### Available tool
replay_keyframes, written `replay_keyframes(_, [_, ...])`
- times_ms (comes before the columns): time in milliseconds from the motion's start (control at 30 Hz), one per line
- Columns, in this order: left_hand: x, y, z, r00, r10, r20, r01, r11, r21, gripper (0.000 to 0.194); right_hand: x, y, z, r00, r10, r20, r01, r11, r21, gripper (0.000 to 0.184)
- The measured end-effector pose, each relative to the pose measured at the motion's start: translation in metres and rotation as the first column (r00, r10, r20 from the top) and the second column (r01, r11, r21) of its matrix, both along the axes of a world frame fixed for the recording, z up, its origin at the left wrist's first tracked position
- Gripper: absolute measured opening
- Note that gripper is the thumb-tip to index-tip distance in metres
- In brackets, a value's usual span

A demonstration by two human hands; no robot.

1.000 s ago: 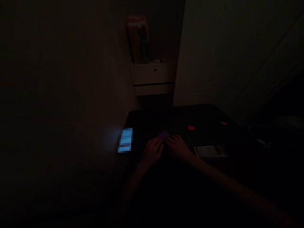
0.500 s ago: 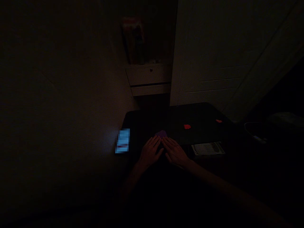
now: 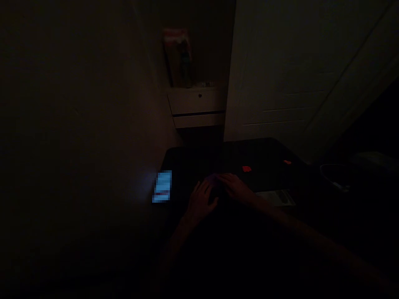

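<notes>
A small purple piece lies on the dark table; the dim light hides what it is made of. My left hand is open at its near left side, fingertips touching or just beside it, with the thumb held apart. Over the right edge of the purple piece reach the outstretched fingers of my right hand, palm down. A red-orange piece lies to the right of my hands, and a smaller orange piece sits farther right.
A lit screen, blurred, is at the table's left edge beside the wall. Printed paper shows below the table's front edge. Behind stand a white drawer unit and a pale door-like panel.
My right hand has shifted right and forward, turning across the purple piece. My left hand has drawn slightly apart from it, and its fingers have spread. The view has tilted slightly.
</notes>
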State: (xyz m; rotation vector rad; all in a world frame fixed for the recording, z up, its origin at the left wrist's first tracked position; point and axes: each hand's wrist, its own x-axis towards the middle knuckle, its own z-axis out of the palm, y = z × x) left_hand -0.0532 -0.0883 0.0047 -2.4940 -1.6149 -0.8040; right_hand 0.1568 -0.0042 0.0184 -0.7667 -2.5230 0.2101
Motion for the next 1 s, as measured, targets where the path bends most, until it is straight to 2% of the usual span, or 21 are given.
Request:
replay_keyframes(133, [0.002,-0.003,-0.002,1.000,0.003,0.003,-0.003,1.000,-0.008,0.056,0.007,0.020,-0.009,0.998,0.052,0.024,-0.050,0.997,-0.050,0.070])
replay_keyframes(267, [-0.006,-0.003,-0.007,0.999,-0.037,0.012,0.037,0.999,0.001,0.048,0.009,0.023,-0.009,0.990,0.113,0.083,-0.103,0.988,-0.115,0.068])
replay_keyframes(400, [-0.009,-0.004,-0.006,0.997,-0.039,0.060,0.038,0.999,0.008,0.049,0.007,0.011,-0.006,0.996,-0.013,0.083,0.025,0.989,-0.145,0.061])
replay_keyframes(533, [-0.004,-0.009,-0.005,0.994,-0.048,0.095,0.046,0.999,0.015,0.039,0.004,-0.008,-0.005,0.991,-0.116,0.064,0.120,0.991,-0.065,0.050])
replay_keyframes(600, [-0.002,-0.011,-0.007,0.993,-0.031,0.117,0.028,0.999,0.030,0.035,0.003,-0.016,-0.006,0.994,-0.089,0.060,0.089,0.996,0.006,0.048])
replay_keyframes(767, [-0.005,-0.013,-0.018,0.993,-0.060,0.097,0.049,0.993,0.110,0.038,0.007,-0.020,-0.012,0.990,0.130,0.049,-0.135,0.985,0.110,0.054])
replay_keyframes(1000, [-0.005,-0.012,-0.021,0.995,-0.058,0.087,0.043,0.986,0.160,0.039,0.013,-0.021,-0.011,0.987,0.126,0.103,-0.138,0.984,0.117,0.057])
